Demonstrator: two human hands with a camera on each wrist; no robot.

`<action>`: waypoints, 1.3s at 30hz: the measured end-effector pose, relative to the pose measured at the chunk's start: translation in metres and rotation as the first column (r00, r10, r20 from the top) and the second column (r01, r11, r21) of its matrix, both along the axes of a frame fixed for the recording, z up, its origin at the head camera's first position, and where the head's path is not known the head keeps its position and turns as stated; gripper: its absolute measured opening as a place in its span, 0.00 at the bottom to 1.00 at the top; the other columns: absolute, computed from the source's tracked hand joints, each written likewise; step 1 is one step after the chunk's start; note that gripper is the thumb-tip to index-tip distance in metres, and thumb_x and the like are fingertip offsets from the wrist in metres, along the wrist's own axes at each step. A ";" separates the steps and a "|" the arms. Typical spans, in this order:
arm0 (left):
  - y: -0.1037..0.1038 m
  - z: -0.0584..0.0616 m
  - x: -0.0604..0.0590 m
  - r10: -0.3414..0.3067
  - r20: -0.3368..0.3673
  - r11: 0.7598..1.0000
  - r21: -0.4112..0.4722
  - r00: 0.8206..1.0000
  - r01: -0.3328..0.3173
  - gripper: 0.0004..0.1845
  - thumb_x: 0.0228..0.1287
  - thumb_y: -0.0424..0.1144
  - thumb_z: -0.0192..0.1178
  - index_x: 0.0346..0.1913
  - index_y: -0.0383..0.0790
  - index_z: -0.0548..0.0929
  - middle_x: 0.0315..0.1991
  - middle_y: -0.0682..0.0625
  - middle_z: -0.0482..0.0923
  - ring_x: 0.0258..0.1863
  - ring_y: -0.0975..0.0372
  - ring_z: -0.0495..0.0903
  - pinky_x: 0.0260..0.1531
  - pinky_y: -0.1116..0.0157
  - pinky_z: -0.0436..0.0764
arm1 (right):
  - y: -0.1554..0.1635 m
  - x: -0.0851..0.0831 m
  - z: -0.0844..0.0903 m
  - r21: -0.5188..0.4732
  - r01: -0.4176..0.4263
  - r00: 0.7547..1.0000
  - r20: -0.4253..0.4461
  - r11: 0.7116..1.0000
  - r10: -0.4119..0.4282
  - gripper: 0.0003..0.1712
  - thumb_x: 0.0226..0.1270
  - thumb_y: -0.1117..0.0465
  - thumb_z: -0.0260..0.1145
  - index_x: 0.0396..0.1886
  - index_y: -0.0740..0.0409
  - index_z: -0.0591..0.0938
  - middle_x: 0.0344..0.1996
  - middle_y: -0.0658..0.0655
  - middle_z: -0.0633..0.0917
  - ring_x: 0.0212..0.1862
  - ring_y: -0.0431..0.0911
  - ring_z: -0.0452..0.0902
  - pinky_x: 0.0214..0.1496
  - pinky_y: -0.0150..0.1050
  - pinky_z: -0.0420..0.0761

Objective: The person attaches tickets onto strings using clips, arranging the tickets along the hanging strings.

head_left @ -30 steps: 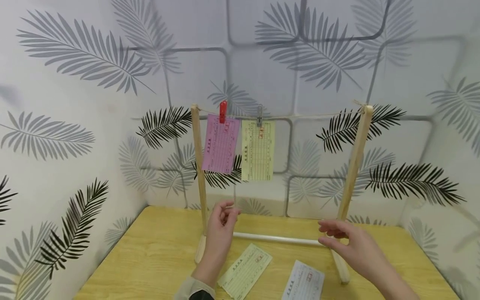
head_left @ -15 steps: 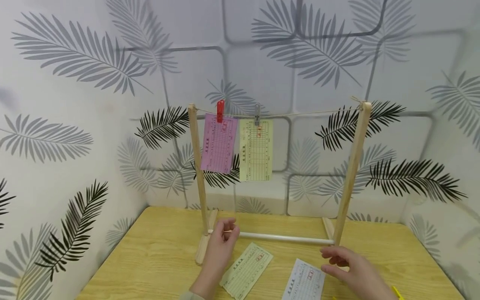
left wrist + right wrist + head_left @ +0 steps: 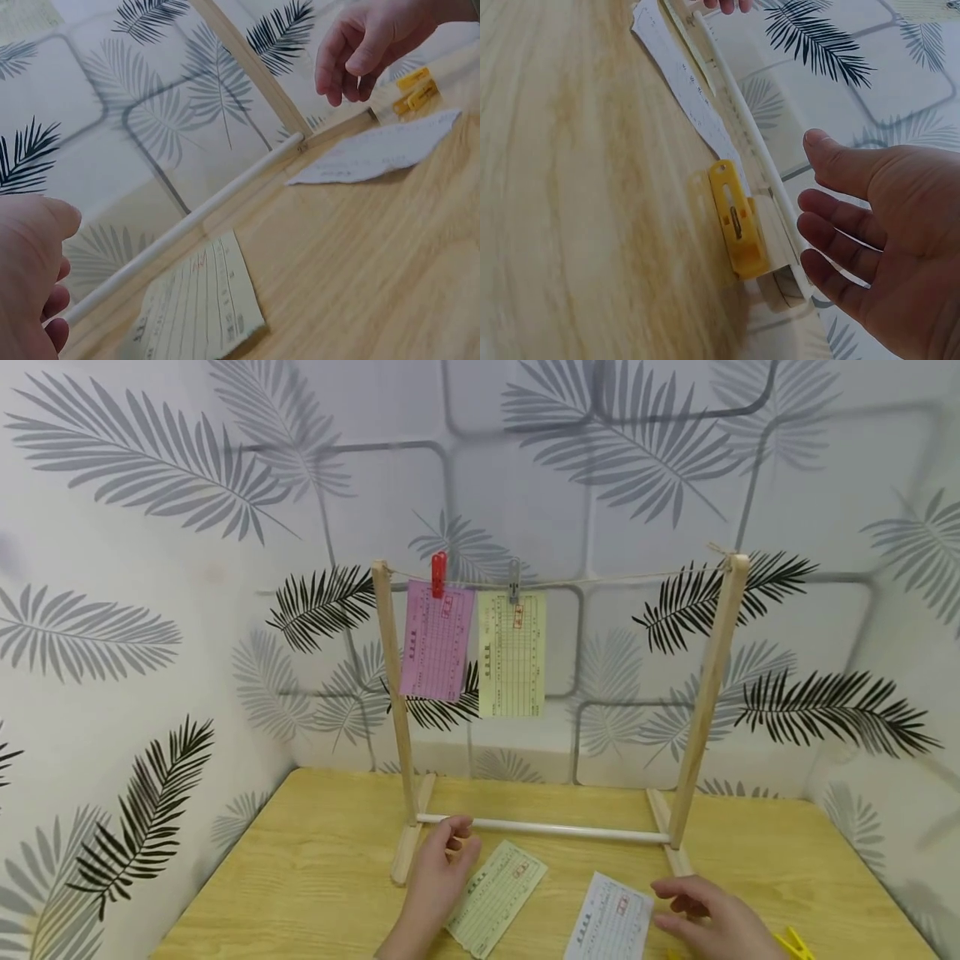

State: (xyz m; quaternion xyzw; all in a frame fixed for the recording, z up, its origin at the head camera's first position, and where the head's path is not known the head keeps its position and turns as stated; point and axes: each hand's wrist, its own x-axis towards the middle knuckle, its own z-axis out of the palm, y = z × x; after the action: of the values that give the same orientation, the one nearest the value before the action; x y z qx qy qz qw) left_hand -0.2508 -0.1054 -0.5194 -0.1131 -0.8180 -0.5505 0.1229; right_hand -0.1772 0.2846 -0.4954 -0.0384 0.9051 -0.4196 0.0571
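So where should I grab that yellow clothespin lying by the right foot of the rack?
Probably pinch the yellow clothespin across its two long side edges, coming straight down from above. It lies flat on the table, so only those edges are free. The right hand hovers open beside it, closest to do so.

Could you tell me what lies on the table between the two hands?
Two slips: a green slip by the left hand and a white slip beside the right hand, head view.

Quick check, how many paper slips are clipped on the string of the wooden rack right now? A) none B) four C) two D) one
C: a pink paper slip hangs under a red clothespin and a pale yellow paper slip under a grey clothespin; two more slips lie on the wooden table.
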 end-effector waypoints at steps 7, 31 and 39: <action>0.001 -0.011 0.004 0.000 -0.065 0.970 -0.243 0.998 -0.016 0.28 0.73 0.47 0.76 0.69 0.38 0.83 0.59 0.42 0.81 0.57 0.49 0.77 0.56 0.47 0.79 | 0.008 -0.001 -0.007 0.009 -0.082 0.997 0.011 0.997 0.082 0.32 0.69 0.51 0.82 0.67 0.59 0.85 0.61 0.57 0.88 0.57 0.52 0.82 0.55 0.45 0.86; -0.009 -0.019 0.008 -0.067 -0.025 0.842 -0.538 0.997 0.043 0.44 0.65 0.60 0.78 0.73 0.32 0.80 0.74 0.36 0.73 0.70 0.40 0.70 0.69 0.36 0.71 | 0.036 -0.001 -0.024 -0.099 -0.354 0.933 0.031 0.930 0.359 0.27 0.77 0.54 0.77 0.71 0.55 0.84 0.66 0.62 0.84 0.60 0.32 0.79 0.59 0.29 0.79; -0.009 -0.022 0.008 -0.081 -0.016 0.823 -0.565 0.997 0.058 0.45 0.63 0.63 0.79 0.72 0.32 0.81 0.76 0.35 0.71 0.72 0.38 0.68 0.69 0.34 0.70 | 0.050 -0.004 -0.039 -0.159 -0.488 0.873 -0.086 0.858 0.480 0.24 0.83 0.60 0.69 0.74 0.55 0.82 0.69 0.50 0.82 0.65 0.27 0.74 0.63 0.25 0.73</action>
State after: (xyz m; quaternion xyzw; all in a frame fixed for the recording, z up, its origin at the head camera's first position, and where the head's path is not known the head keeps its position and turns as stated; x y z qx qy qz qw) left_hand -0.2424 -0.1143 -0.5410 -0.1851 -0.9367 -0.2863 0.0801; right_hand -0.1812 0.3347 -0.5340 -0.2783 0.8268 -0.4691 0.1375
